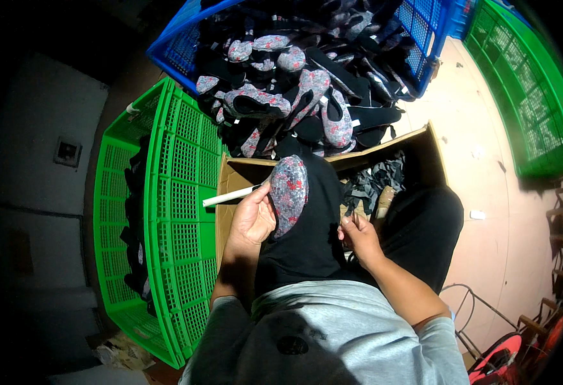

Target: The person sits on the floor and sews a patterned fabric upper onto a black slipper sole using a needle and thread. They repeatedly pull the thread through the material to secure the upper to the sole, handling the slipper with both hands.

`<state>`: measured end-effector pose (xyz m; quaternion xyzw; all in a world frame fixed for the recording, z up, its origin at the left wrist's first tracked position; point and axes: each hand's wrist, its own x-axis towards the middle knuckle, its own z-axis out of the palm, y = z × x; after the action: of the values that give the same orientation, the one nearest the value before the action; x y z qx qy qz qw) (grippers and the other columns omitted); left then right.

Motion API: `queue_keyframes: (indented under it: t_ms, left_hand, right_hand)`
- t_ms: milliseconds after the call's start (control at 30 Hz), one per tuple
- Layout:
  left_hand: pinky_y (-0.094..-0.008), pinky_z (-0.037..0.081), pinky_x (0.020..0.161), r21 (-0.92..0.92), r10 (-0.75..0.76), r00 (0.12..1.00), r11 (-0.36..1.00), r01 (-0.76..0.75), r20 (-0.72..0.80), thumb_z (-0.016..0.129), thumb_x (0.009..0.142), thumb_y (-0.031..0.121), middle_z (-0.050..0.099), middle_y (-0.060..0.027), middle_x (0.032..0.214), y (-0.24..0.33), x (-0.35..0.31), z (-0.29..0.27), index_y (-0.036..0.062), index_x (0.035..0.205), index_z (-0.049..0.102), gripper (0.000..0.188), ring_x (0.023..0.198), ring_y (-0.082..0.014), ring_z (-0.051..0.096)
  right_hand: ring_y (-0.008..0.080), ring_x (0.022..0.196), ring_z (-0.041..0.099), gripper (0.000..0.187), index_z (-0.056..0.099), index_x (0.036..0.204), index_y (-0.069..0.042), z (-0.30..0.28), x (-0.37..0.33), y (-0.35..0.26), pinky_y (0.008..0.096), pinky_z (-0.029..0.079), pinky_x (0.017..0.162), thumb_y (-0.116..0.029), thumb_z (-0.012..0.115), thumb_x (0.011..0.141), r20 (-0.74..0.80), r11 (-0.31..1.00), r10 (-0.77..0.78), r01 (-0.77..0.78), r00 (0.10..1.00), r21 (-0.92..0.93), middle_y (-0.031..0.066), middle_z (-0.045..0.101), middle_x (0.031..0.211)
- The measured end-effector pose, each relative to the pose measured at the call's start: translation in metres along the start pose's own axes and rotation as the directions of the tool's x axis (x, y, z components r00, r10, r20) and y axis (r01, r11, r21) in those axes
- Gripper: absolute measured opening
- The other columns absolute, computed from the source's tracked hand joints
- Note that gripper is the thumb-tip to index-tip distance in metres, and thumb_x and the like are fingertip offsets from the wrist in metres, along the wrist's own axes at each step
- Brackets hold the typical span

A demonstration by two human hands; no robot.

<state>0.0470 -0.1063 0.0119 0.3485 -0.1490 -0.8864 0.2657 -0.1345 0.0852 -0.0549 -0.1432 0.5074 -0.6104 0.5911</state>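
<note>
My left hand (pixel 254 217) is closed on a fabric slipper (pixel 290 196), grey with a red floral pattern, held over my left thigh. A white stick (pixel 229 196) juts out to the left beside its fingers, with a dark end against the slipper; I cannot tell whether the hand grips it too. My right hand (pixel 360 236) is pinched together above my lap, apart from the slipper. What its fingertips hold, if anything, is too small to make out. Beyond that hand, black fabric scraps (pixel 374 183) lie in an open cardboard box (pixel 432 151) between my legs.
A blue crate (pixel 172 54) at the far side overflows with a pile of similar slippers (pixel 320 102). At the left stands a green crate (pixel 182 224) with dark items inside. Another green crate (pixel 528 90) is at the far right. A metal-framed stool (pixel 471 308) stands near right.
</note>
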Motion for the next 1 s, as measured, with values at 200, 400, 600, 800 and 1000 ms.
queue_keyframes:
  t_ms: [200,400,600,800,1000]
  left_hand:
    - [-0.0347,0.053,0.091,0.05,0.151,0.985,0.988,-0.147,-0.088,0.054,0.099,0.013,0.068,-0.0109,0.111,-0.008,-0.003,0.01,0.0007,0.115,0.06,0.021,0.102,-0.0197,0.066]
    - [-0.0242,0.045,0.064,0.598,0.605,0.793,0.611,-0.519,0.07,0.062,0.096,0.012,0.063,0.0005,0.089,-0.05,-0.024,0.051,0.004,0.089,0.057,0.012,0.076,-0.0052,0.055]
    - [-0.0412,0.046,0.054,0.801,0.572,0.647,-0.028,-0.598,0.504,0.071,0.088,0.02,0.061,-0.0189,0.068,-0.089,-0.02,0.076,-0.0019,0.077,0.055,0.029,0.059,-0.0336,0.06]
    - [-0.0298,0.052,0.075,0.723,0.333,0.791,0.328,-0.607,0.513,0.063,0.096,0.012,0.065,-0.0096,0.1,-0.133,0.018,0.07,-0.0013,0.106,0.049,0.022,0.087,-0.0137,0.062]
    - [-0.0304,0.041,0.1,0.362,0.18,0.821,0.832,-0.421,0.542,0.056,0.1,0.017,0.055,-0.009,0.12,-0.145,0.011,0.099,-0.0025,0.124,0.043,0.034,0.112,-0.014,0.052]
  right_hand:
    - [0.003,0.056,0.044,0.023,0.059,0.086,-0.011,-0.002,0.0,0.005,0.0189,0.034,0.053,-0.029,0.057,0.101,0.052,0.999,0.005,-0.003,0.999,-0.033,-0.0028,0.06,0.071]
    - [0.0061,0.079,0.054,0.019,0.058,0.11,-0.005,0.0,-0.004,-0.006,0.0215,0.044,0.073,-0.021,0.056,0.101,-0.006,0.962,-0.271,0.27,0.963,-0.051,0.0018,0.064,0.095]
    - [0.0124,0.101,0.057,0.037,0.05,0.127,0.0,-0.01,-0.013,-0.035,0.0274,0.045,0.092,-0.019,0.06,0.096,-0.1,0.804,-0.584,0.557,0.806,-0.208,0.0059,0.06,0.113]
    - [0.0098,0.087,0.056,0.029,0.055,0.113,-0.005,-0.014,-0.038,-0.065,0.023,0.046,0.078,-0.021,0.067,0.092,-0.353,0.839,-0.534,0.534,0.769,-0.105,0.0041,0.06,0.101]
    - [0.021,0.11,0.058,0.026,0.054,0.108,-0.001,-0.031,-0.063,-0.085,0.0362,0.044,0.101,-0.009,0.069,0.088,-0.261,0.778,-0.615,0.518,0.744,-0.356,0.0174,0.061,0.122]
